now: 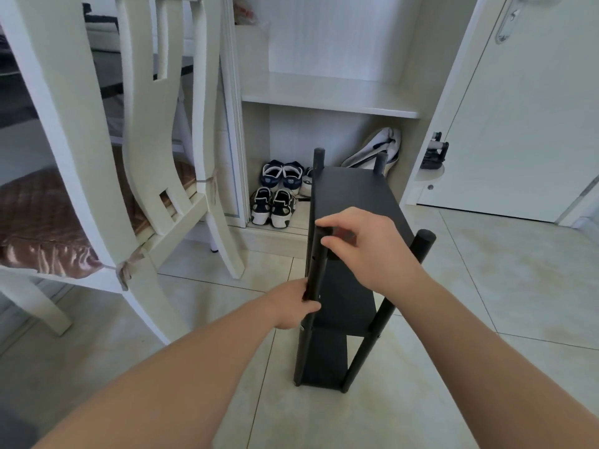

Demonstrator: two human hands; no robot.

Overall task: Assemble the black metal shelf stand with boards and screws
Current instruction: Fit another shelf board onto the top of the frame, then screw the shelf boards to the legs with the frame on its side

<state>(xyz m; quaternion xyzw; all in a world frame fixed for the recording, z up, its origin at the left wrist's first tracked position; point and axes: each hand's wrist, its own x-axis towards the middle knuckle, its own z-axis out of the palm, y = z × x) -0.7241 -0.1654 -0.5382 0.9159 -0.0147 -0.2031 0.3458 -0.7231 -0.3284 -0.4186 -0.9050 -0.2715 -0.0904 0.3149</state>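
Gripping round black post point(316, 270): left hand point(291, 306) mid-shaft, right hand point(366, 244) pinching top.

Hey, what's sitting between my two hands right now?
Only a stretch of the black near left post: the left hand grips it low, the right hand pinches its top. The head view shows it.

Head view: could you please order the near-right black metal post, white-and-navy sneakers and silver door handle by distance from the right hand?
1. Near-right black metal post, beside right hand.
2. White-and-navy sneakers, inside cabinet.
3. Silver door handle, top right.
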